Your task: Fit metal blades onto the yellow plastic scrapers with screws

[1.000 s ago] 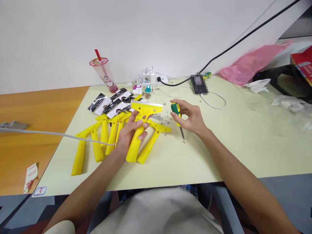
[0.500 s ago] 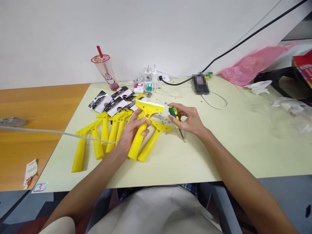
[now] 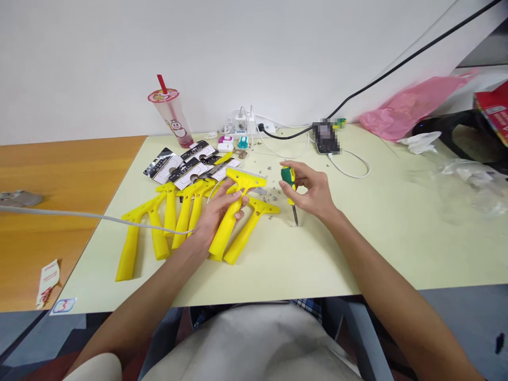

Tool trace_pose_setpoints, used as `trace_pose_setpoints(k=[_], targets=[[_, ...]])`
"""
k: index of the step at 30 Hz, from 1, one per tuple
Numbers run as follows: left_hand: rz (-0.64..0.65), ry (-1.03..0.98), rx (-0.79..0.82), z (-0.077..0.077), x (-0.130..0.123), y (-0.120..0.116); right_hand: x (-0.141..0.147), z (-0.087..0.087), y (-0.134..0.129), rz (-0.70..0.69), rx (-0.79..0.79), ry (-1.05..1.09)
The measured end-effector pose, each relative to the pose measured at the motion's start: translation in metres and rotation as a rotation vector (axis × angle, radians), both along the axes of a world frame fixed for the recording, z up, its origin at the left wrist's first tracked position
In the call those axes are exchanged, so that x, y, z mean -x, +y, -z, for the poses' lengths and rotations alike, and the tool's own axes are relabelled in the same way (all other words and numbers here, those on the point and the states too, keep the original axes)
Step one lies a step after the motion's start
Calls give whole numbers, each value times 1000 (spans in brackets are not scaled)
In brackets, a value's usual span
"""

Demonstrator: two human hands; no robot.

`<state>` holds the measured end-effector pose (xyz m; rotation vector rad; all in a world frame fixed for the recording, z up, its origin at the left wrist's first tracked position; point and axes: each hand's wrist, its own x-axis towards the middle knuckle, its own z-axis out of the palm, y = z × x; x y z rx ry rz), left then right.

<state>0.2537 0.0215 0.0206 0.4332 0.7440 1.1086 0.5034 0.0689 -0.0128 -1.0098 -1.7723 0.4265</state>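
My left hand (image 3: 222, 209) is closed around the handle of a yellow scraper (image 3: 227, 227), its wide head tilted up and to the right. Between the thumb and fingers of my right hand (image 3: 311, 188) is a green and yellow screwdriver (image 3: 288, 177), tip down. A tiny metal screw (image 3: 296, 226) shows at the tip, close to the tabletop; whether it touches the table I cannot tell. Another yellow scraper (image 3: 248, 235) lies just right of the held one. Small screws and nuts (image 3: 272, 198) are scattered between my hands.
Several yellow scrapers (image 3: 130, 248) lie at the left, with black and white cards (image 3: 190, 172) behind them. A tall cup with a red straw (image 3: 174, 119) leans near the wall. A power strip (image 3: 248, 124), a phone (image 3: 326, 138) and a pink bag (image 3: 408, 106) sit farther back. A grey cable (image 3: 91, 215) crosses the left side.
The screwdriver has swung more upright and its handle has shifted right with my right hand. The scraper in my left hand has turned slightly, its head dipping a little lower.
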Motion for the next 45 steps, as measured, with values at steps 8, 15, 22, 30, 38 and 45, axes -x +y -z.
trace_pose_setpoints(k=[8, 15, 22, 30, 38, 45], targets=[[114, 56, 149, 16, -1, 3, 2, -10, 2, 117, -72, 347], [185, 142, 99, 17, -4, -2, 4, -10, 6, 176, -43, 494], [361, 193, 17, 16, -8, -7, 10, -9, 4, 167, -33, 523], [454, 201, 36, 11, -10, -11, 21, -10, -2, 177, -77, 466], [465, 170, 26, 12, -11, -11, 26, -11, -4, 171, -66, 458], [469, 177, 29, 12, -11, -11, 28, -12, -6, 167, -66, 457]])
